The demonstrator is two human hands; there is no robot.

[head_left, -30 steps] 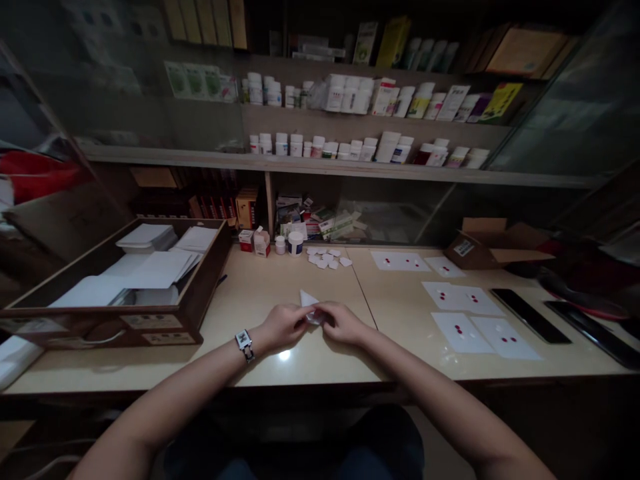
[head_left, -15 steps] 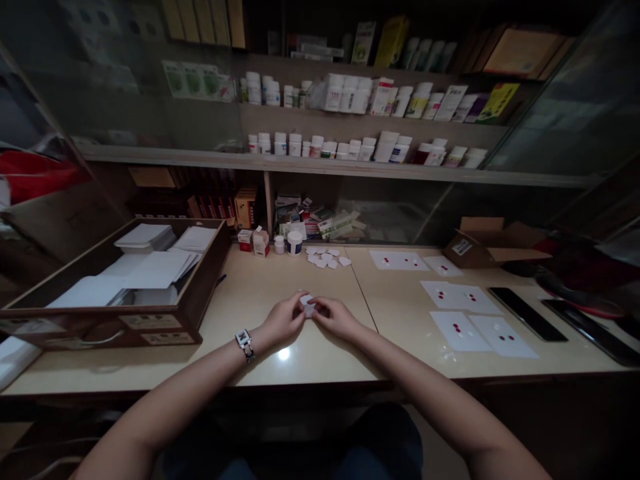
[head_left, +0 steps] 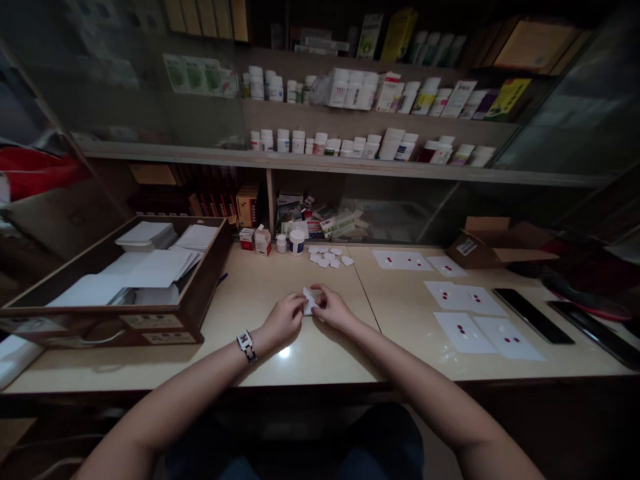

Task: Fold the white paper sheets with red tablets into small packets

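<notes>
Between my two hands, just above the tabletop, is a small piece of white paper point(head_left: 309, 303), partly folded. My left hand point(head_left: 284, 321), below a wristwatch point(head_left: 245, 344), pinches its left side. The fingers of my right hand point(head_left: 336, 310) are curled on its right side. Beyond the hands lies a cluster of small folded white paper packets point(head_left: 327, 257). To the right, white paper sheets point(head_left: 465, 333) lie flat with red and white pills on them.
A wooden drawer point(head_left: 193, 320) full of white paper stands left. Medicine bottles point(head_left: 297, 243) and small boxes point(head_left: 263, 241) line the back edge. A dark phone point(head_left: 533, 317) and an open cardboard box point(head_left: 475, 250) are at right. Shelves point(head_left: 350, 160) rise behind.
The paper between my hands has been turned and folded further, with an edge now raised. My right fingers have shifted upward along it. The view has moved slightly.
</notes>
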